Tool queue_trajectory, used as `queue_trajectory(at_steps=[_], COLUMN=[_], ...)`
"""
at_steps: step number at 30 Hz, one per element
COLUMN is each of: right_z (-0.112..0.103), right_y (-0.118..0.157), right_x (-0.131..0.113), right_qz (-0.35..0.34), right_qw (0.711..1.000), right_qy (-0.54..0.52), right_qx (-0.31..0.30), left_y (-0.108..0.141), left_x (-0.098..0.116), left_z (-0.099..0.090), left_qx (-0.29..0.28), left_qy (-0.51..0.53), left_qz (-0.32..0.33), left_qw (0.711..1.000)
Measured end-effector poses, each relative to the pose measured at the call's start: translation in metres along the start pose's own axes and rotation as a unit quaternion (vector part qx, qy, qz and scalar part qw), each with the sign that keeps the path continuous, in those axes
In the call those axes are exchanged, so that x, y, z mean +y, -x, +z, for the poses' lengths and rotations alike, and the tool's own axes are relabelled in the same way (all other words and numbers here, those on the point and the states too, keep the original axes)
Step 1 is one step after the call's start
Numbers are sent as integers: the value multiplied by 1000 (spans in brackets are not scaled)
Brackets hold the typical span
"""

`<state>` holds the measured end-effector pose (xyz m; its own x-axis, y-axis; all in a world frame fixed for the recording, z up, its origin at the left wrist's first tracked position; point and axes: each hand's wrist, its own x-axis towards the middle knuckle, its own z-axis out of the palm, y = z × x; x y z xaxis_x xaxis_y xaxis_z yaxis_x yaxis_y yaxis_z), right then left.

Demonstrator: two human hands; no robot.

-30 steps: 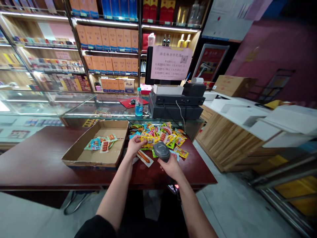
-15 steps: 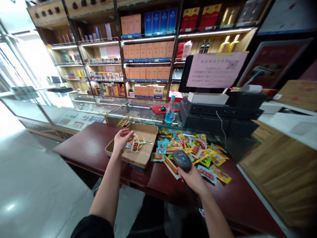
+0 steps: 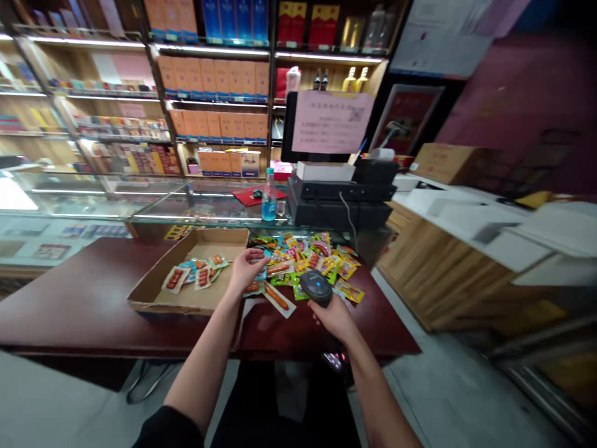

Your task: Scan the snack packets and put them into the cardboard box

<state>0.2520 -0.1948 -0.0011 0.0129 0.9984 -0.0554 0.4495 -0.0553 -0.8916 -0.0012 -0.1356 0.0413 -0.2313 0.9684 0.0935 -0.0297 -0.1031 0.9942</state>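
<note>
My right hand [image 3: 333, 315] is wrapped around the handle of a dark barcode scanner [image 3: 316, 286], held over the front of a pile of packaged snacks [image 3: 305, 258]. My left hand [image 3: 249, 267] reaches over the pile's left edge, beside the box's right wall. Its fingers are apart and slightly bent, close to a blue packet [image 3: 262, 269] that they partly cover. I see nothing held in them. A shallow cardboard box [image 3: 153, 292] to the left contains several sausage packets [image 3: 201, 277]. One long sausage in a clear wrapper [image 3: 278, 300] lies at the pile's front.
The dark red table [image 3: 84, 292] carries the box and pile. Behind it, a bottle of blue liquid [image 3: 269, 196] stands on the glass counter [image 3: 209, 208], beside a register with a monitor [image 3: 333, 124]. A wooden cabinet [image 3: 433, 267] is at right.
My left hand has moved from above the cardboard box rightward to the snack pile. Another sausage packet now shows in the box's left part. The view has turned right; the scanner stays in my right hand.
</note>
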Motion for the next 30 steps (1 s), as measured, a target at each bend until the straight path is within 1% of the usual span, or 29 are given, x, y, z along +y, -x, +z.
queue_trajectory(at_steps=[3,5,7,9,11,13,15,17,19,21,23,24,30], right_z=[-18,-29,-38,-44,-49,-51,-53,-54,-55,-56,-57,-57,-55], right_y=[6,11,15,18,19,19,19,18,18,18,19,20,23], right_x=[10,13,15,16,18,21,25,29,32,35,37,37,36], right_qz=[5,20,39,53,56,55,50,45,38,36,39,40,42], right_qw=[1000,999,998,997,996,996,996,996,996,996,995,995,995], right_qy=[-12,-14,-17,-24,-30,-33,-32,-31,-35,-42,-45,-44,-44], right_qx=[26,48,56,56,59,64,67,70,74,76,80,81,80], left_y=[-1,-3,-4,-6,-8,-9,-13,-18,-24,-29,-32,-32,-29], left_x=[-13,-22,-28,-31,-33,-34,-37,-40,-43,-45,-46,-45,-46], left_z=[43,67,87,103,116,127,137,145,153,158,160,161,153], left_qx=[-61,-92,-114,-129,-144,-165,-195,-220,-244,-272,-295,-300,-294], left_qy=[-25,-51,-91,-150,-241,-349,-439,-498,-539,-567,-582,-587,-608], left_qz=[5,24,59,102,151,202,250,283,296,298,302,303,308], left_qw=[998,994,988,975,948,900,841,790,750,719,695,688,670])
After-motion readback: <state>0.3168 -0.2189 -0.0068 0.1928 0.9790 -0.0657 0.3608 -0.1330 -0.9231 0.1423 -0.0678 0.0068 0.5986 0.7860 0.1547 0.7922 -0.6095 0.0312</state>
